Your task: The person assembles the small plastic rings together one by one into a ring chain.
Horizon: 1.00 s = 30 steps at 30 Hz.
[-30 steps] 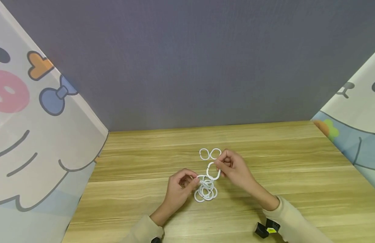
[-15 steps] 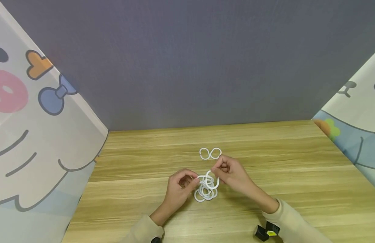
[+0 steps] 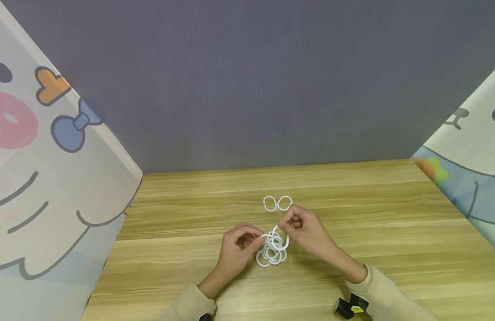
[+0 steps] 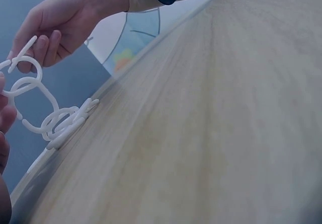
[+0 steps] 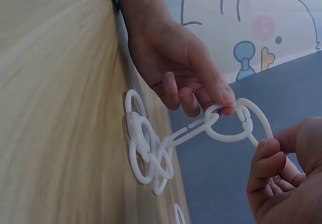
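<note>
My left hand [image 3: 239,249] pinches a white plastic link [image 5: 226,139] between thumb and index finger. That link belongs to a white chain [image 3: 260,264], which hangs and bunches in a heap on the table below. Opposite it, my right hand [image 3: 309,232] pinches another oval link with a small gap, the white link [image 5: 261,114]. In the right wrist view this link passes through the one in my left hand. The left wrist view also shows the linked rings [image 4: 50,97] between both hands; fingertips partly cover them.
Two loose white links, a left one [image 3: 265,206] and a right one [image 3: 285,196], lie side by side on the wooden table [image 3: 183,205] beyond the hands. A grey panel [image 3: 247,89] stands at the back. Cartoon-printed panels flank both sides.
My right hand has come down and slightly left, bringing its link from above the chain to overlap the link in my left hand. The left hand has barely moved.
</note>
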Motion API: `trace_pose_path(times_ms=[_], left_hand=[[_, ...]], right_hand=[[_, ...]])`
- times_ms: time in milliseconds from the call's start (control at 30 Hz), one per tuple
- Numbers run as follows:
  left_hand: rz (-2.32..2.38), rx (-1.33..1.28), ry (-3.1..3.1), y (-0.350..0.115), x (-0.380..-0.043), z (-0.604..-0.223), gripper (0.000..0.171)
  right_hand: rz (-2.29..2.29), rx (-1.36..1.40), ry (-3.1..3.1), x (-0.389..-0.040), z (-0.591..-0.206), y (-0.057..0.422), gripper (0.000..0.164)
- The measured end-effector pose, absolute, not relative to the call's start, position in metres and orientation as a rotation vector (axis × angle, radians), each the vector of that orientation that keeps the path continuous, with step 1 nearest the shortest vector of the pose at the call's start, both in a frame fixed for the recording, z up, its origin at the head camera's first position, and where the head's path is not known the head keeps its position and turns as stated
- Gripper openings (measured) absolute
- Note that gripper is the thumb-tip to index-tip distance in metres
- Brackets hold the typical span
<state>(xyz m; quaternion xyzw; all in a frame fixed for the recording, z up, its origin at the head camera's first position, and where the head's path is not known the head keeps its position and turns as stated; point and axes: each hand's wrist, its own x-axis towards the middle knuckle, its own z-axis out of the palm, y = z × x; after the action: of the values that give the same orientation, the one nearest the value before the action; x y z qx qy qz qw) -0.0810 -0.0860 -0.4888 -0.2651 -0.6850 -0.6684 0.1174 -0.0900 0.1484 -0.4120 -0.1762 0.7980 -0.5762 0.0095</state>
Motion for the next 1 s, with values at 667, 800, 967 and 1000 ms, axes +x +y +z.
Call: trace_pose_path(times_ms=[667,800,967,1000], left_hand=[[-2.006,-0.710,-2.008,-0.088,-0.079,-0.487,0.008],[-2.014,-0.722,-2.012,-0.087,-0.079,-0.488,0.007],[-2.002,-0.734,-2.009,-0.087,-0.080,-0.488,0.007],[-2.002,-0.728,-2.013,-0.087,-0.080,-0.488,0.007]], right_hand=[[-1.763,-0.445,2.277,-0.107,-0.401,0.173,0.022],[-1.765,-0.415,2.320,-0.107,-0.399,0.173,0.019],[-1.750,-0.419,2.439,-0.107,-0.399,0.173,0.012],[-1.753,-0.419,2.444,-0.107,-0.399,0.173,0.011]])
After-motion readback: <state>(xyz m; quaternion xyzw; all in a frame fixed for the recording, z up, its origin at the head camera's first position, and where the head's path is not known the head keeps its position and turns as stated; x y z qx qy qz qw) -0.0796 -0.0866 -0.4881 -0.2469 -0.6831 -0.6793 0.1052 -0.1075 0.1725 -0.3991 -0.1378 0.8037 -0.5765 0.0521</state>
